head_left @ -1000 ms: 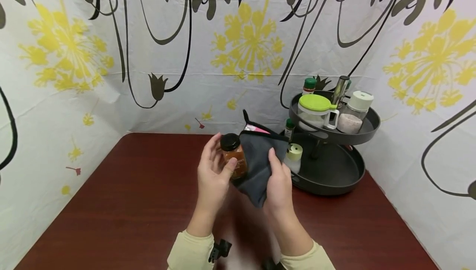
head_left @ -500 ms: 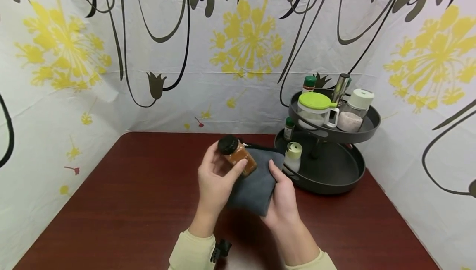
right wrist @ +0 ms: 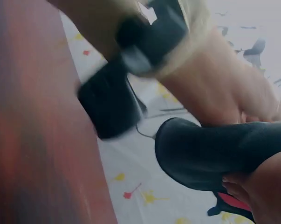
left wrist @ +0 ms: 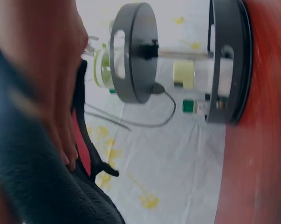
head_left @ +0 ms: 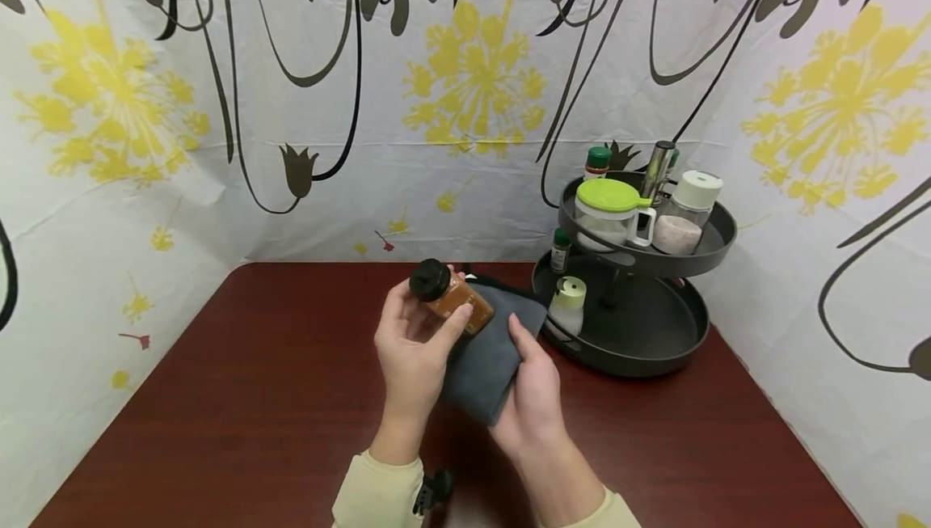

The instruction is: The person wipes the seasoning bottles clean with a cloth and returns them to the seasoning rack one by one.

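My left hand point(head_left: 410, 358) holds a small spice jar point(head_left: 460, 303) with orange-brown contents and a black lid, tilted with its lid to the upper left. Thumb and fingers are round its sides. A dark grey cloth point(head_left: 483, 378) with black edging lies behind and below the jar. My right hand point(head_left: 537, 399) grips that cloth by its right side, thumb on top. The left wrist view shows the cloth point(left wrist: 47, 182) close up, with a pink-red patch and a black hanging loop point(left wrist: 103, 169) at its edge. Curved cloth point(right wrist: 201, 151) also shows in the right wrist view.
A two-tier dark grey turntable rack point(head_left: 633, 366) stands at the right. Its upper tier bears a green-lidded container point(head_left: 607, 213), a white-capped shaker point(head_left: 684, 217) and a green-capped bottle point(head_left: 596, 162). Below are a yellow-capped shaker point(head_left: 569, 302) and another green-capped bottle point(head_left: 559, 251). The table point(head_left: 218, 399) is dark red.
The jar has tilted from nearly upright to leaning left. The cloth has dropped and flattened beneath it, its loop and pink patch now hidden from the head view.
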Motion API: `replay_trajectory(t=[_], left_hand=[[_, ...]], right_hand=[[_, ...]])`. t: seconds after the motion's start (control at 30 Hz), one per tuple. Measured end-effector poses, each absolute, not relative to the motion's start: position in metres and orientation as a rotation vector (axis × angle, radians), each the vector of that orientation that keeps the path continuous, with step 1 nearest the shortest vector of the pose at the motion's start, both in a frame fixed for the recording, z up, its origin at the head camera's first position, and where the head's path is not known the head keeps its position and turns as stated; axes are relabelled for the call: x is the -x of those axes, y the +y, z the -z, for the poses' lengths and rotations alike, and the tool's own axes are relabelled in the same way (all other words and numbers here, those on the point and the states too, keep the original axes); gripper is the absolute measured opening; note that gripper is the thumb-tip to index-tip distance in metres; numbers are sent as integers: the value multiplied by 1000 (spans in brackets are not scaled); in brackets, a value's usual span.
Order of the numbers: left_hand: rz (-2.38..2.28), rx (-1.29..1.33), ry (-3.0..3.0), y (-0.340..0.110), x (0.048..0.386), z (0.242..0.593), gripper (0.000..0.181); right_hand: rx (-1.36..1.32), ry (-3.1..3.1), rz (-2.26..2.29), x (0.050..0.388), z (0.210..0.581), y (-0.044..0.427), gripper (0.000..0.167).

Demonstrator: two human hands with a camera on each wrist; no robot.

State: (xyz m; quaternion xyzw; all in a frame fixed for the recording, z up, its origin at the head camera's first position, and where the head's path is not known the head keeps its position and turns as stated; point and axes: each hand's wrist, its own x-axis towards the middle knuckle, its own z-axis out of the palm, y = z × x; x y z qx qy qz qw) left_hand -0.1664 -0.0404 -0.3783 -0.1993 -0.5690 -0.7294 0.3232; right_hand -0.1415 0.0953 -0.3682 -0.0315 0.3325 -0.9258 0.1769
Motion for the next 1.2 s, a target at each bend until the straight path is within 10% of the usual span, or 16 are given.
replay_trajectory(t=[1.2], left_hand=[[2029,395,-1323,-35,163,382,51]], right_hand=[[11,1186,2614,142,370,90,65]])
